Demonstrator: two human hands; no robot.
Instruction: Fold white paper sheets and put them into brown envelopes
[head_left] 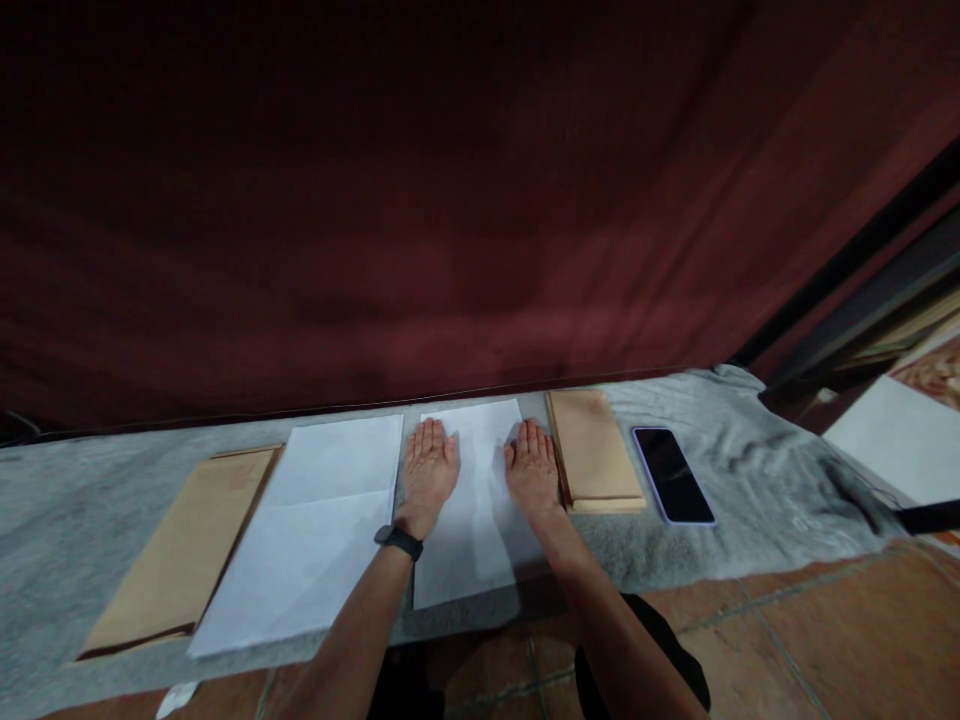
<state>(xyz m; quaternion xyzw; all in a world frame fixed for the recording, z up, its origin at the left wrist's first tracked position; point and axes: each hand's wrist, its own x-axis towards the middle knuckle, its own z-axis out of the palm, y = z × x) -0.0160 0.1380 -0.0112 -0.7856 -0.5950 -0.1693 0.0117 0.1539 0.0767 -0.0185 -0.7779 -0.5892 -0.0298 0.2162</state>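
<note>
Flat left hand, grasping nothing, lay along the left edge of the white sheet on the grey cloth; right hand, likewise empty, along its right edge. Looked like a flattening step; next move probably called for lifting palms clear.
</note>
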